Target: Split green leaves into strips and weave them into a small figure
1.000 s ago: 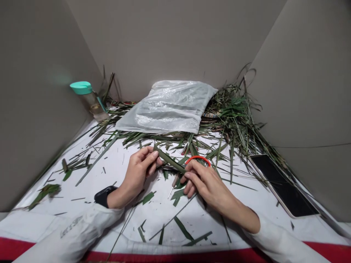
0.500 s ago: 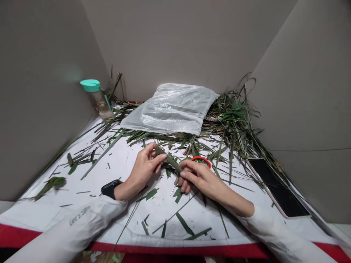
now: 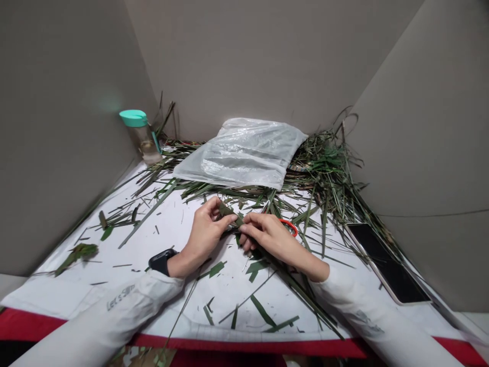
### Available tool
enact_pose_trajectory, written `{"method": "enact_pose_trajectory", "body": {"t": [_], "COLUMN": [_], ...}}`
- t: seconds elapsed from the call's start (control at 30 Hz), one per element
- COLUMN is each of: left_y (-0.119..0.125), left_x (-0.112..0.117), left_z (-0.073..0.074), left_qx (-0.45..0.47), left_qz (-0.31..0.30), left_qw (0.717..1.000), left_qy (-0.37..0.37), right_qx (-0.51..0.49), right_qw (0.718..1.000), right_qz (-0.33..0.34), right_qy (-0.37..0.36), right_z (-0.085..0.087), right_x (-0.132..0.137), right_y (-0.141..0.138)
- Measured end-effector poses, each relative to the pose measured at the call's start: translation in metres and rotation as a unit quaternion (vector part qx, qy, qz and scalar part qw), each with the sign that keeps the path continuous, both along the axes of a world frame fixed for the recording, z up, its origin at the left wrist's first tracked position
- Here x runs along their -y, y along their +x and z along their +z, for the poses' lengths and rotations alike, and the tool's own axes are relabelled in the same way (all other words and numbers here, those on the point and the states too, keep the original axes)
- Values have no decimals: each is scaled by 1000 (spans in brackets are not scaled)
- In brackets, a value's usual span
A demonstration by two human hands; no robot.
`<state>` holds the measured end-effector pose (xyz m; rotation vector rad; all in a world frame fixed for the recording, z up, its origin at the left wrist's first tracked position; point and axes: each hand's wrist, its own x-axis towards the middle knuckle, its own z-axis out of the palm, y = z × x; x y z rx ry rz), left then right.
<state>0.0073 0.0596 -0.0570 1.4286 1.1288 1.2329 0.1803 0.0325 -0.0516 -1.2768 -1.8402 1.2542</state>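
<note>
My left hand (image 3: 208, 227) pinches a green leaf strip (image 3: 226, 210) between thumb and fingers, its wrist wearing a black watch. Close beside it, my right hand (image 3: 265, 232) is closed on the same strip, thumb against forefinger. Long dark green blades (image 3: 301, 293) trail from under my right hand toward the table's front edge. Behind that hand shows the red handle loop of scissors (image 3: 290, 227); the rest of them is mostly hidden. A thin metal point (image 3: 245, 262) pokes out below the right fingers, and what it belongs to is hidden.
A white plastic bag (image 3: 244, 153) lies over a heap of long leaves (image 3: 328, 158) at the back. A bottle with a turquoise lid (image 3: 133, 118) stands back left. On the right lies a phone (image 3: 387, 262). Leaf scraps (image 3: 263, 311) litter the white tabletop (image 3: 133, 285).
My right hand has moved left and up along the strip, nearer my left hand. Long blades now trail from under the right wrist. The view has shifted slightly.
</note>
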Motion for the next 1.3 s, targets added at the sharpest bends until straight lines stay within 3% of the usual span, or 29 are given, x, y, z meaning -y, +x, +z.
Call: {"method": "enact_pose_trajectory", "body": {"t": [0.17,0.37,0.5,0.8,1.3], "left_y": [0,2,2,2,7], "left_x": [0,-2,-2,1,5], "left_z": [0,-5,-6,-3,1], "left_qx": [-8,-23,-23,-4,70], "left_qz": [2,16,18,-55,-10], "left_qw": [1000,1000,1000,996,994], "left_qy": [4,7,0,-69,-89], "right_qx": [-11,57,91,155,247], "right_qw": [1000,994,989,978,951], "right_qz": [-5,-57,-57,-56,-40], "right_qy": [14,72,98,125,180], "right_z": [-1,-1,-2,-2,2], "right_x": [-6,-7,-3,6,6], "right_y": [-5,-11,-12,-5,1]}}
